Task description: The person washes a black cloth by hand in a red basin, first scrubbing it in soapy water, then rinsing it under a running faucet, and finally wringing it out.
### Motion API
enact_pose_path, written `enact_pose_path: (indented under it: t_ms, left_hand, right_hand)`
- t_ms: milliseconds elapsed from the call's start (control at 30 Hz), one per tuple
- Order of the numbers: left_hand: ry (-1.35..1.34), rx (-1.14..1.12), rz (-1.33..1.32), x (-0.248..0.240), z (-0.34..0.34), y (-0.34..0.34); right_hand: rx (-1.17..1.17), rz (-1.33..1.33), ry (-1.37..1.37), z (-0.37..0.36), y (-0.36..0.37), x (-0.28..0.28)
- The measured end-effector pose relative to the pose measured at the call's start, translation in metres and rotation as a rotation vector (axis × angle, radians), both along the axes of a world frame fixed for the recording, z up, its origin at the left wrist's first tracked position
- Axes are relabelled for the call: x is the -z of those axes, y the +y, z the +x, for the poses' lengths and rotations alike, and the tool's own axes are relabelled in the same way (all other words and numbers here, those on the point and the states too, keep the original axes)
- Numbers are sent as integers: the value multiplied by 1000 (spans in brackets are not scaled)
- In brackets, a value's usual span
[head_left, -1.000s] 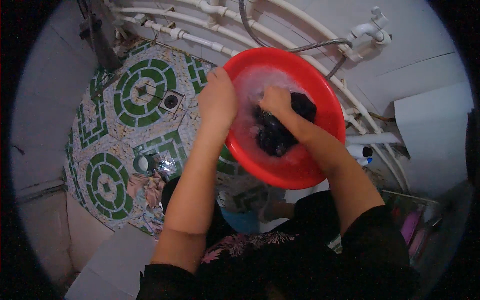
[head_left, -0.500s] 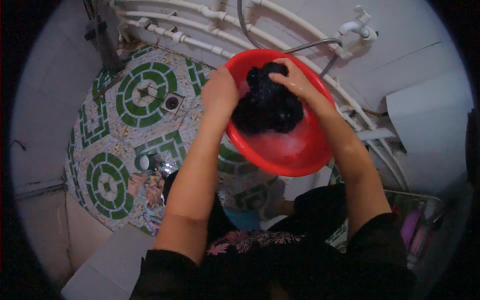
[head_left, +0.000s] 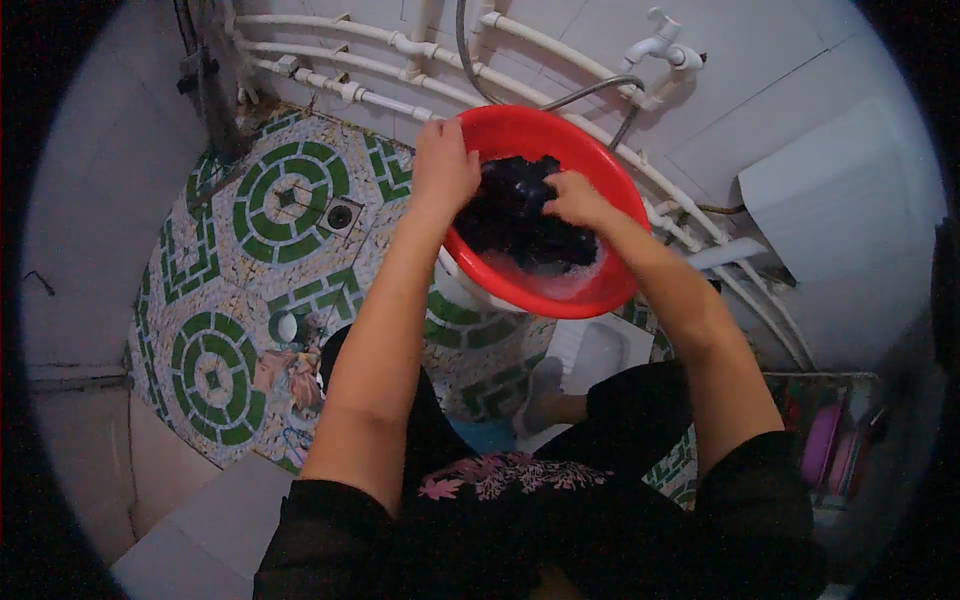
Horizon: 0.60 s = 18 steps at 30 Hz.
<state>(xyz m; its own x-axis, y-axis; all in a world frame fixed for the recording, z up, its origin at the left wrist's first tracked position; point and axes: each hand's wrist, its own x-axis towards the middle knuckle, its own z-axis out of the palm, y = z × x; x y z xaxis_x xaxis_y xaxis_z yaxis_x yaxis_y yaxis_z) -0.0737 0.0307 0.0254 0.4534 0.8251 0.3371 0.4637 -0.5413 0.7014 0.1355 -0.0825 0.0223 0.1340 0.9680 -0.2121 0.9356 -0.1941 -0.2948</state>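
A red plastic basin is in front of me, with soapy water in it. Dark wet cloth, nearly black, lies bunched in the water; I cannot make out what kind of garment or fabric it is. My left hand is closed over the basin's left rim, its fingers bent on the inner side. Inside the basin my right hand has its fingers closed on the cloth's upper right part. Its fingertips are partly hidden in the dark folds.
White pipes and a grey flexible hose run along the wall behind the basin, below a white tap. Under the basin shows a white rounded object. A floor drain and crumpled pinkish cloth are at left.
The cloth, earlier heaped higher, now lies lower and flatter. My right hand has gone down with it. The basin's near edge appears higher in view, uncovering a white fixture on the floor.
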Motion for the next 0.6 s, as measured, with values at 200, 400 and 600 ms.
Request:
enact_pose_path:
  t_ms: [200,400,600]
  left_hand:
    - [-216,339,-360,13,13,4]
    - [225,330,18,8,38,-35]
    - [-647,386,-262,19,75,-20]
  right_hand:
    - [433,207,335,28,-16,-121]
    - [391,469,525,11,-45,-249]
    - [295,760,919,-18,-55,-315]
